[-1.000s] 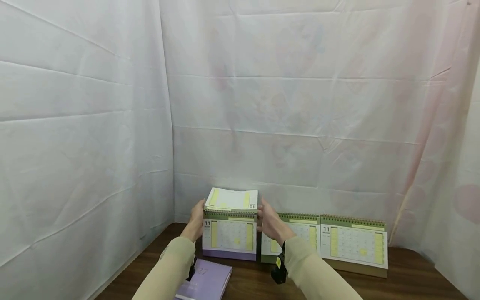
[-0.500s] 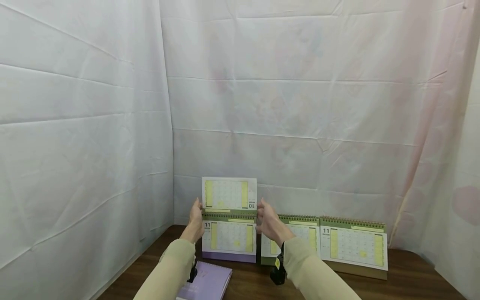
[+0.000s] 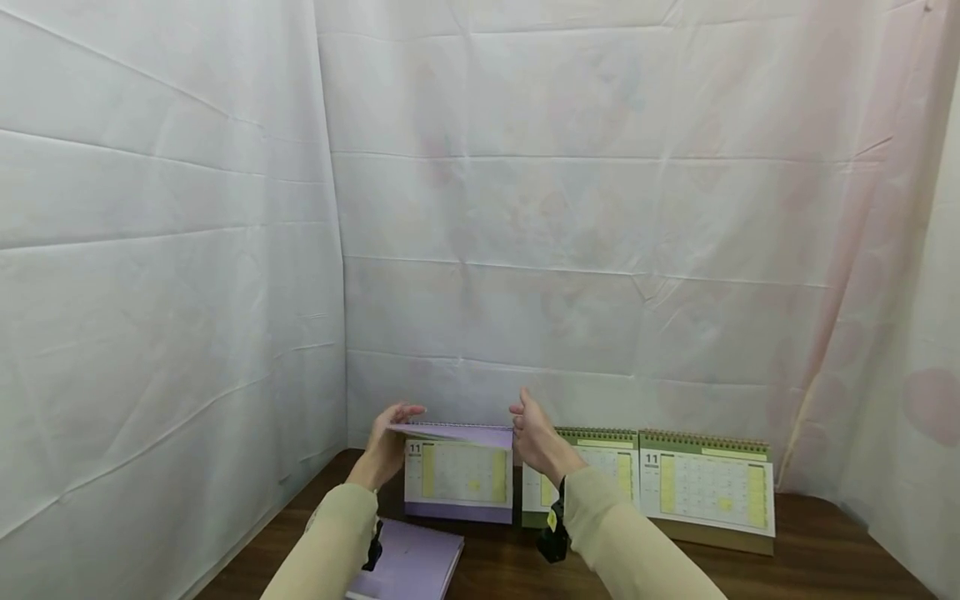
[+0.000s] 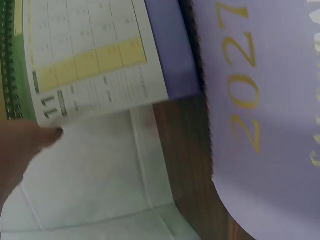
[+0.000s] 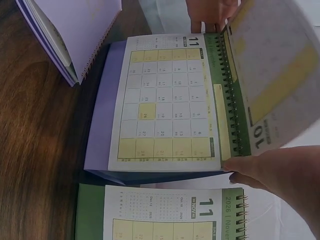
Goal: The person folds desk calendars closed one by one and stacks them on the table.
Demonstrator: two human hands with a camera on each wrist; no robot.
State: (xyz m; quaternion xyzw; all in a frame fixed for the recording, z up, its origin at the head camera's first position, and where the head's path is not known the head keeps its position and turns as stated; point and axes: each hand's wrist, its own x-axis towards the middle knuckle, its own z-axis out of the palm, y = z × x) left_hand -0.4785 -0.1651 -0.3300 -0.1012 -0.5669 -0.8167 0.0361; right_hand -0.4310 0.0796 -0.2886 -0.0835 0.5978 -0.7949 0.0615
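A purple desk calendar [image 3: 457, 475] stands on its base, page 11 facing front. Its purple cover flap [image 3: 465, 434] tips forward over the top. In the right wrist view a blurred page 10 [image 5: 280, 75] swings from the ring binding. My left hand [image 3: 386, 440] is at the top left corner, its fingers straight over the flap's end. The left wrist view shows one fingertip by the page's corner; the other fingers are hidden. At the right end of the rings, my right hand [image 3: 538, 435] touches the calendar's edge with loosely bent fingers.
Two calendars showing page 11, a green one [image 3: 600, 467] and a brown-based one [image 3: 708, 492], stand to the right. A purple notebook marked 2027 [image 3: 420, 550] lies in front, partly under the left forearm. Pale curtains [image 3: 570, 317] hang behind the wooden table [image 3: 495, 567].
Page 10 rose from leaning back to upright above the rings; now the purple flap tips forward there. My left hand moved up and over the corner. The right hand stayed nearly in place.
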